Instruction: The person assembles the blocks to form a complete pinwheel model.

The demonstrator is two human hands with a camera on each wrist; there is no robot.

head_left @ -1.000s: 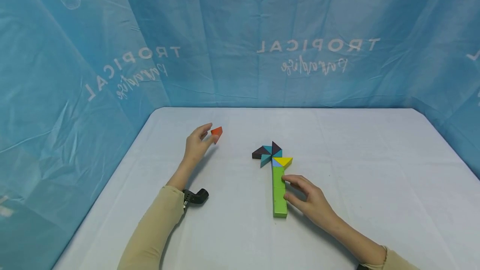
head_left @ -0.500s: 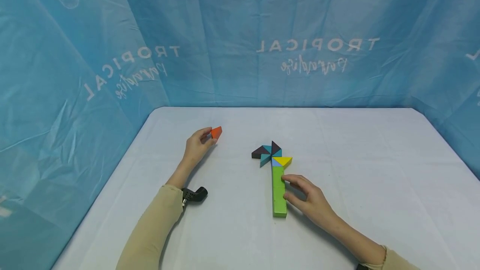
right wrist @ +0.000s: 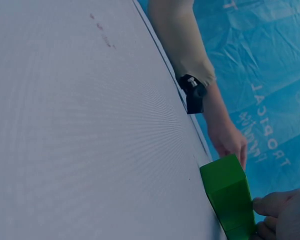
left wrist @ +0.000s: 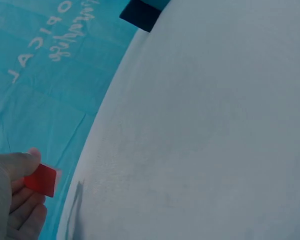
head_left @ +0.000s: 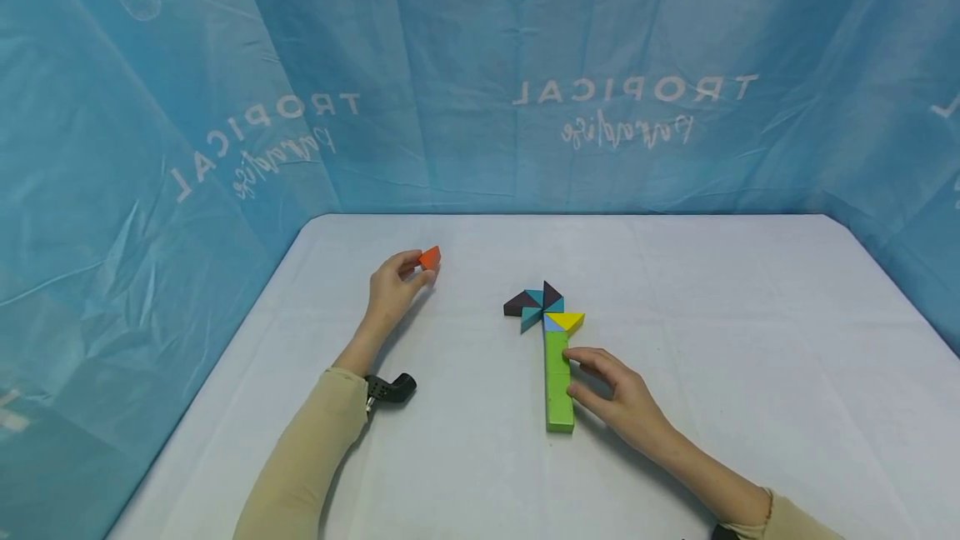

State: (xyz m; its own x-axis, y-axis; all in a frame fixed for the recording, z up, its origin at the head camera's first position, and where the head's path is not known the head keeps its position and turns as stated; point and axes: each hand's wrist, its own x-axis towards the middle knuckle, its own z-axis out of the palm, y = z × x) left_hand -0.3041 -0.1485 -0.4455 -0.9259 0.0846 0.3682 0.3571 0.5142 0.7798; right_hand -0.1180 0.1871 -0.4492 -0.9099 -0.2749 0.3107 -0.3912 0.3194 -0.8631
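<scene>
An orange triangular block (head_left: pixel 431 257) is pinched between thumb and fingers of my left hand (head_left: pixel 392 287), above the table's far left part. In the left wrist view the same block (left wrist: pixel 41 180) looks red. My right hand (head_left: pixel 626 402) lies against the right side of a bar of green blocks (head_left: pixel 558 382), thumb and forefinger spread apart along it. At the bar's far end, dark, teal, light blue and yellow triangular blocks form a pinwheel; a yellow triangle (head_left: pixel 567 321) points right, a dark triangle (head_left: pixel 519 303) left. The right wrist view shows the green block (right wrist: pixel 226 195) beside my fingertips.
A white cloth covers the table (head_left: pixel 750 340). Blue printed curtains (head_left: pixel 480 107) hang behind it and at both sides. A black wrist device (head_left: pixel 392 390) sticks out from my left wrist.
The orange block has turned a little in my left fingers and shifted slightly away and left. My right hand and the blocks on the table stay in place.
</scene>
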